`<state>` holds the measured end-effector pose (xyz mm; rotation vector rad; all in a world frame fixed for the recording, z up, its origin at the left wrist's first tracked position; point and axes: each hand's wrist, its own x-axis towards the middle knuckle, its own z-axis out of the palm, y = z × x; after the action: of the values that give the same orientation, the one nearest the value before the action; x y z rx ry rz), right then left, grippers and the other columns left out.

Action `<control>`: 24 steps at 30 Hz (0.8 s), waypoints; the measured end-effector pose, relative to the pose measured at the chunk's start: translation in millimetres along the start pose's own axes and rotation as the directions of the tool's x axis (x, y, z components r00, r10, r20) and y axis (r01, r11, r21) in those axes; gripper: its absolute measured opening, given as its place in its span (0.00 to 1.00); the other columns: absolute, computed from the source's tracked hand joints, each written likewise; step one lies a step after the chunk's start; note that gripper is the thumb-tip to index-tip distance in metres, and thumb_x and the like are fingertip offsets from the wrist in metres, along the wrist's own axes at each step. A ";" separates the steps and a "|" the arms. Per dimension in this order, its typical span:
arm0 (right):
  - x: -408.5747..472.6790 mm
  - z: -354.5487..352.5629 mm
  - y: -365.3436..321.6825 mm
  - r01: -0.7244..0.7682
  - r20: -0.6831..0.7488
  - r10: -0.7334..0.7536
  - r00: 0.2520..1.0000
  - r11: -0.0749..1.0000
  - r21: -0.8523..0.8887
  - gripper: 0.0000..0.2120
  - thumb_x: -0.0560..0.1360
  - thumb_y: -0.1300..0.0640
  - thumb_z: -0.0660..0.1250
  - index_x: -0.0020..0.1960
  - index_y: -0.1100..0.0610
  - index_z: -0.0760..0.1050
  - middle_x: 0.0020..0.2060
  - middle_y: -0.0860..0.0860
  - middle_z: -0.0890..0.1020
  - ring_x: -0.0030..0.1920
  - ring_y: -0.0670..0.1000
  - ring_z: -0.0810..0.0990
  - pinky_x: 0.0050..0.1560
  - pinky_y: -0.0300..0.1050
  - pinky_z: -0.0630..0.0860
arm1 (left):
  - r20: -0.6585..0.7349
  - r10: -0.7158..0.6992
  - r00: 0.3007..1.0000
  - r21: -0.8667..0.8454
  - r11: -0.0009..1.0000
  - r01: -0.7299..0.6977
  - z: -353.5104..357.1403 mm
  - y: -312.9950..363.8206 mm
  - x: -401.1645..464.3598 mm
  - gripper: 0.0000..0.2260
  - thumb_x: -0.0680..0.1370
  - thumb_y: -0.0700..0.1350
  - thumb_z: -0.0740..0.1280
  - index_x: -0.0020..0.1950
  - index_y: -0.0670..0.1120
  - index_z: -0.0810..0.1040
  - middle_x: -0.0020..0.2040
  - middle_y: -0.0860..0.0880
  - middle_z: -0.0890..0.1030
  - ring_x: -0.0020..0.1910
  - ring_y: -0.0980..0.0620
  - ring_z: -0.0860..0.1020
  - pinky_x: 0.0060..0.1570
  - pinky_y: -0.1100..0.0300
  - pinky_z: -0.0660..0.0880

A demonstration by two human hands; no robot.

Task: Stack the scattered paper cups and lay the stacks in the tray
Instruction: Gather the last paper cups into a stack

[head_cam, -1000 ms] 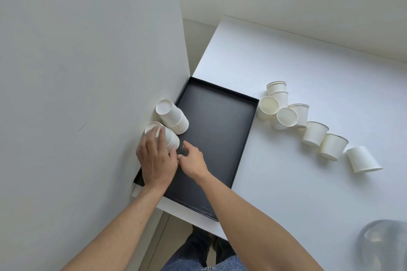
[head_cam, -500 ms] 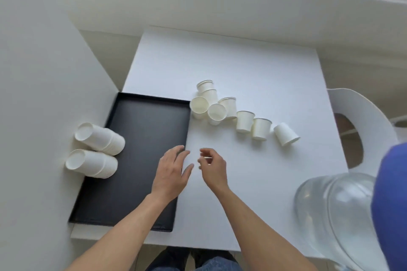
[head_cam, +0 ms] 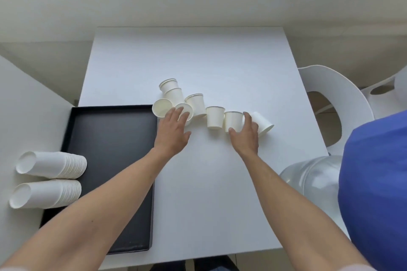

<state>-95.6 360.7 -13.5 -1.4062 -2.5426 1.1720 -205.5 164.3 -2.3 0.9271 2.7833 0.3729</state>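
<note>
White table, black tray along its left edge against a white partition. Two lying stacks of paper cups at the tray's left rim — upper stack and lower stack, side by side, bases pointing left and overhanging the rim toward the partition, mouths over the tray floor. Loose cups run in a crooked line across mid-table, just right of the tray's far corner: two nested or touching at the far end, one upright beyond the left hand, one tipped with its mouth toward the camera, another tipped cup under the left fingers. Left hand spread, fingers straight, tips resting on that tipped cup — no grasp visible. Further right an upright cup stands free. Right hand curls round the next upright cup, thumb on the near side, fingers behind it; the last cup, lying on its side, touches the back of those fingers. White chair at the table's right, clear water bottle and a blue shape near the right edge of view
</note>
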 end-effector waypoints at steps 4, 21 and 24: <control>13.5 6.3 -5.4 0.029 0.161 -0.004 0.987 0.988 -0.153 0.36 0.76 0.48 0.66 0.77 0.39 0.49 0.65 0.57 0.68 0.60 0.61 0.75 0.53 0.52 0.72 | 0.070 0.030 0.997 0.081 0.996 -0.036 3.8 -1.3 16.1 0.21 0.78 0.46 0.66 0.71 0.44 0.70 0.71 0.45 0.70 0.73 0.44 0.63 0.66 0.51 0.63; 6.4 18.9 -0.9 -0.111 0.000 0.111 0.994 0.994 0.010 0.28 0.68 0.55 0.68 0.61 0.50 0.55 0.50 0.56 0.75 0.50 0.63 0.77 0.45 0.50 0.71 | -0.048 -0.040 0.998 -0.141 0.989 0.033 13.4 -11.0 -23.2 0.05 0.79 0.33 0.61 0.46 0.37 0.76 0.43 0.42 0.76 0.43 0.41 0.71 0.40 0.54 0.63; -15.5 18.5 5.7 -0.138 -0.028 0.141 0.990 0.985 0.102 0.34 0.68 0.57 0.68 0.67 0.47 0.53 0.59 0.55 0.73 0.55 0.62 0.76 0.50 0.51 0.71 | -0.052 -0.159 0.986 -0.373 0.919 0.129 14.8 -12.6 -35.2 0.07 0.82 0.37 0.59 0.51 0.38 0.75 0.46 0.44 0.74 0.47 0.45 0.71 0.46 0.55 0.67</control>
<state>-88.6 340.0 -25.2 -1.5880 -2.3597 1.2627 -181.0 135.7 -16.7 0.6261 2.6902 0.8900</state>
